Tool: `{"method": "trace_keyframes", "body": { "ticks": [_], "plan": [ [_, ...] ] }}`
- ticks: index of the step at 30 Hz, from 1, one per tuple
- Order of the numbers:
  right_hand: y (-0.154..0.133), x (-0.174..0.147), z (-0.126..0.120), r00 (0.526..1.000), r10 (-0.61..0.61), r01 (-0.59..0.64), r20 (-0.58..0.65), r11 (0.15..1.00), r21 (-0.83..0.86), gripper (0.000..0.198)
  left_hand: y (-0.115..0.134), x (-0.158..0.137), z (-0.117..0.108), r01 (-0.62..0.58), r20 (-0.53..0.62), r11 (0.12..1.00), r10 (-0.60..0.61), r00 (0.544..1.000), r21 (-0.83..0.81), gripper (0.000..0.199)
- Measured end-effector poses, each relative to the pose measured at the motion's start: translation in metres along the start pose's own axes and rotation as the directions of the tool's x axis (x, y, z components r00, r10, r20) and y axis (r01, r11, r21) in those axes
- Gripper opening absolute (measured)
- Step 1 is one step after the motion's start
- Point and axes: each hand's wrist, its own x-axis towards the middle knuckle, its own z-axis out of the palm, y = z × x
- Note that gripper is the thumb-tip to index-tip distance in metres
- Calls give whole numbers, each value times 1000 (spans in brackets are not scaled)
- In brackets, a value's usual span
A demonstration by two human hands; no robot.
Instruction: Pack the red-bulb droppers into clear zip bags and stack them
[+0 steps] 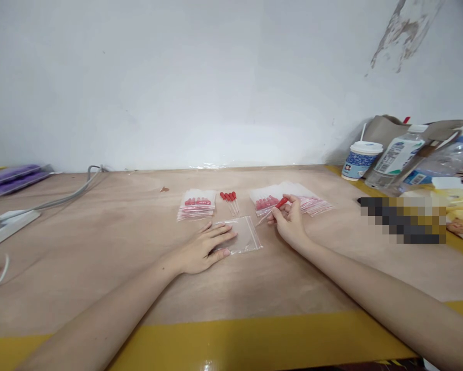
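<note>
Item one: my left hand, lower centre of the frame, lies flat with fingers spread wide, pressing the near edge of a clear zip bag on the desk. The bag lies flat at centre frame, between my two hands.

Item two: my right hand, just right of centre, has its fingers pinched narrow on one red-bulb dropper, red end up under the fingertips, clear stem slanting down-left toward the bag's right edge.

Item three: loose droppers, a small row, above the bag at centre.

Item four: a stack of filled bags, left of the loose row.

Item five: a wider spread of filled bags, behind my right hand.

Item six: upper right of the frame, a lidded paper cup, a water bottle lying tilted and a brown paper bag.

Item seven: left edge, a grey cable and a purple item.
</note>
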Motion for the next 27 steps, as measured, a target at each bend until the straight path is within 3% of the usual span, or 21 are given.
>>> {"method": "trace_keyframes", "body": {
  "ticks": [8, 15, 17, 19, 21, 22, 27],
  "plan": [
    [-9, -5, 1, 989, 151, -150, 7, 974, 168, 41, -1, 1, 0, -12, -5, 1000, 12, 1000, 3, 47],
    [-13, -9, -4, 924, 299, -351, 237, 911, 218, 32, 0, 0, -1, -14, -6, 1000, 14, 1000, -20, 52],
    [-16, -7, -11, 861, 326, -408, 390, 901, 148, 31, 0, 0, -1, -11, -7, 1000, 10, 1000, -27, 54],
    [-19, -5, -18, 742, 339, -437, 578, 899, 35, 30, 1, 0, -1, -11, -16, 999, 11, 1000, -35, 55],
    [-22, -3, -23, 637, 314, -402, 704, 915, -44, 30, 1, 0, -1, -15, -31, 999, 14, 999, -44, 55],
    [-24, -3, -24, 617, 289, -366, 732, 929, -58, 29, 1, 0, -1, -19, -35, 999, 17, 999, -49, 55],
    [-26, -5, -18, 701, 103, -137, 706, 991, -8, 27, 2, 0, -2, -35, -37, 998, 32, 999, -60, 55]
  ]
}}
